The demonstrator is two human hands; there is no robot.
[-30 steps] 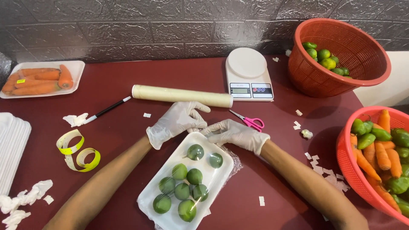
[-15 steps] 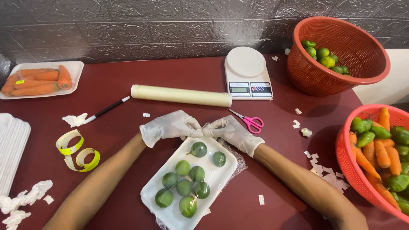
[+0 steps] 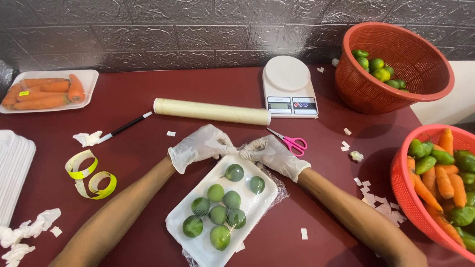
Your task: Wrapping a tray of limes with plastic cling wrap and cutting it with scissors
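A white foam tray (image 3: 196, 245) lies tilted on the dark red table, holding several green limes (image 3: 218, 214) under clear cling film. Both my hands wear thin clear gloves. My left hand (image 3: 199, 145) rests at the tray's far edge with its fingers curled on the film. My right hand (image 3: 272, 154) is right beside it at the far right corner, pinching the crinkled film (image 3: 277, 184) that sticks out around the tray. The fingertips of the two hands nearly touch.
A cling film roll (image 3: 212, 111), pink scissors (image 3: 291, 142) and a white kitchen scale (image 3: 288, 85) lie behind the hands. Red baskets of limes (image 3: 396, 64) and of carrots with peppers (image 3: 435, 183) stand right. A carrot tray (image 3: 47, 90), black pen (image 3: 123, 127), yellow label tape (image 3: 89, 173) and stacked trays (image 3: 12, 173) are left.
My two hands came together at the tray's far edge, gathering the film there. The tray shifted slightly toward me and turned a little.
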